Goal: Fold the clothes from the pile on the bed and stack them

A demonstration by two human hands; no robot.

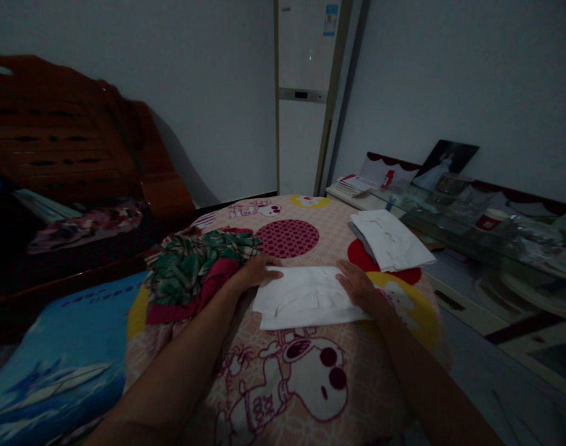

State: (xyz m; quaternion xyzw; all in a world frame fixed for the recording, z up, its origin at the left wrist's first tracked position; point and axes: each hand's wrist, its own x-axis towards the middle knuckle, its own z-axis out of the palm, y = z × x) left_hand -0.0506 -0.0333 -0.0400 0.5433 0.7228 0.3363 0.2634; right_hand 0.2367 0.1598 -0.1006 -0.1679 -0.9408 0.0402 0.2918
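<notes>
A white folded garment lies flat on the round table in front of me, its long sides running left to right. My left hand pinches its far left corner, thumb on top and fingers at the far edge. At the far right corner, my right hand grips the cloth in much the same way. Close to my left forearm is a crumpled heap of green plaid cloth with magenta fabric. A second white folded garment rests beyond my right hand. Exact garment kinds cannot be told.
A patterned tablecloth with cartoon dogs covers the table. To the left stand a wooden bench and a blue printed item. A glass-topped cabinet at right bears a paper cup and clutter. Behind is a tall white unit.
</notes>
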